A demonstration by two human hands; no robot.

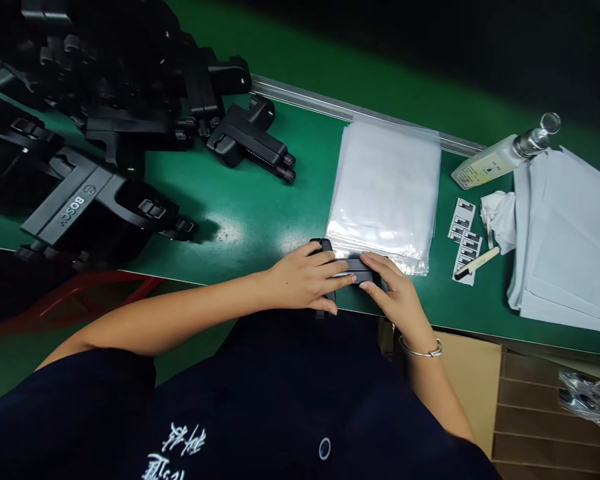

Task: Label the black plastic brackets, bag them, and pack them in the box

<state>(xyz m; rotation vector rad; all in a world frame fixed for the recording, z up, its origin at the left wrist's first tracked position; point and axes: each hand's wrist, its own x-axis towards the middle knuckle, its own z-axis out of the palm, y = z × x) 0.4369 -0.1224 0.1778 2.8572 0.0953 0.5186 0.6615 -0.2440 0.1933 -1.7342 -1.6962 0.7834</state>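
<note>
A black plastic device (359,269) with straps lies at the table's front edge, close to my body. Its body is bar-shaped like the other ones on the table, and much of it is hidden under my fingers. My left hand (307,279) lies over its left part, fingers bent across the top and thumb on the near side. At the right end, my right hand (391,291) grips it between thumb and fingers. A stack of clear plastic bags (385,193) lies just beyond the device, touching or nearly touching it.
Several similar black devices (253,137) are piled at the left, one marked BOSCH (75,203). To the right are a pump bottle (500,160), label strips (463,217), a pen (477,262), a crumpled tissue (503,220) and a stack of white sheets (575,240).
</note>
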